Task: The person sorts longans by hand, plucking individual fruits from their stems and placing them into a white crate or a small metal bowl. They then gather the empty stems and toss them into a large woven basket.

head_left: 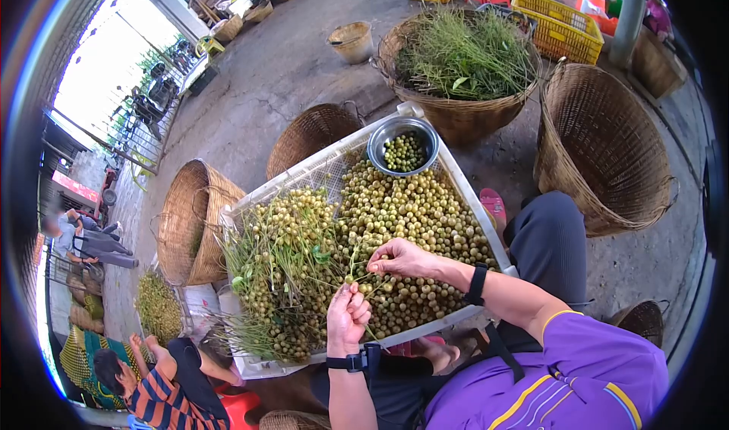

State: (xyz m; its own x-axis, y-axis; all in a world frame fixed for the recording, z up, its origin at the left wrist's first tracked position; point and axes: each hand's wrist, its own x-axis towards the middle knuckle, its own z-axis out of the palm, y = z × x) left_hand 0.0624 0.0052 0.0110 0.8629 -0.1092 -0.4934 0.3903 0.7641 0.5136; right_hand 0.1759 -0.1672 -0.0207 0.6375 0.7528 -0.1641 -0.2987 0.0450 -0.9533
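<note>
Pinched in my left hand (348,316) is a thin green fruit sprig (352,267), held above the tray. My right hand (402,259) is closed at the fingertips beside the sprig; what it pinches is too small to make out. Below both hands, loose round yellow-brown fruits (410,217) fill the right part of a white plastic tray (452,157). Stemmed fruit bunches (281,255) with a few leaves lie in its left part. A metal bowl (373,151) of smaller green fruits (404,154) rests at the tray's far corner.
Wicker baskets (600,149) stand around the tray; one large basket (471,111) is heaped with green stems (471,54). Yellow crates (558,28) and a pail (351,43) are farther back. Another person in a striped shirt (163,396) sits at lower left.
</note>
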